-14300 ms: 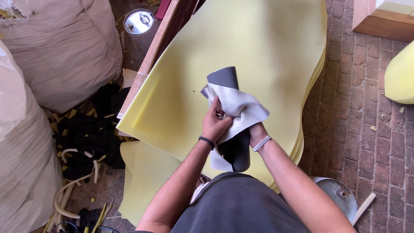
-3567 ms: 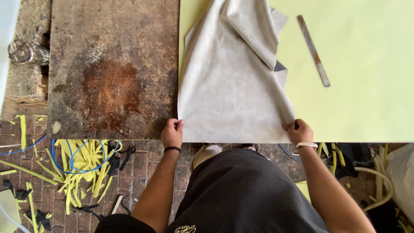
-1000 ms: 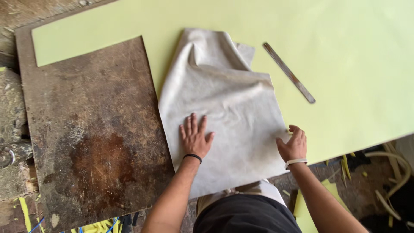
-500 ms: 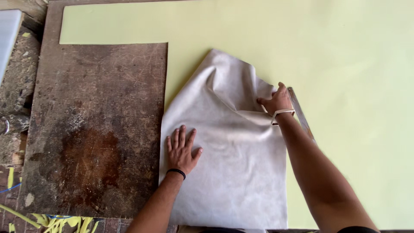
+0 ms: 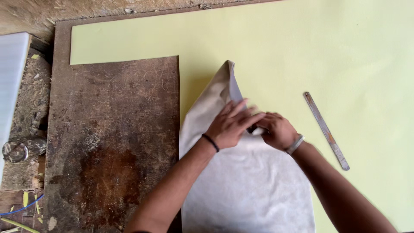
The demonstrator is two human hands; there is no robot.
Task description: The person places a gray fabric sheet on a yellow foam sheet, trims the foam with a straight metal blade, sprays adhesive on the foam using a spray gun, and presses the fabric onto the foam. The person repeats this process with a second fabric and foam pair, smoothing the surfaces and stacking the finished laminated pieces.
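Pale yellow-green foam sheet (image 5: 302,51) covers most of the worktop, laid flat as the working surface. Left of it sits a dark brown, scarred, stained board (image 5: 112,142), butted into the sheet's cut-out corner.

Grey-white leather piece (image 5: 246,190) lies on the foam, its left edge just beside the board. Near end flat, far end folded up into a peak.

Both hands meet at the fold, touching: left hand (image 5: 230,125) (black band on the wrist) pressed on top with fingers spread, likely pinning the layer down; right hand (image 5: 278,130) (light wristband) curled around a bunched bit of leather under those fingers. Can't tell how tight that grip is.

Metal ruler (image 5: 326,130) lies slanted on the foam, near the right hand, not touching the leather.

Small round tin (image 5: 15,151) at far left, well apart.

No packages, labels or signs visible.
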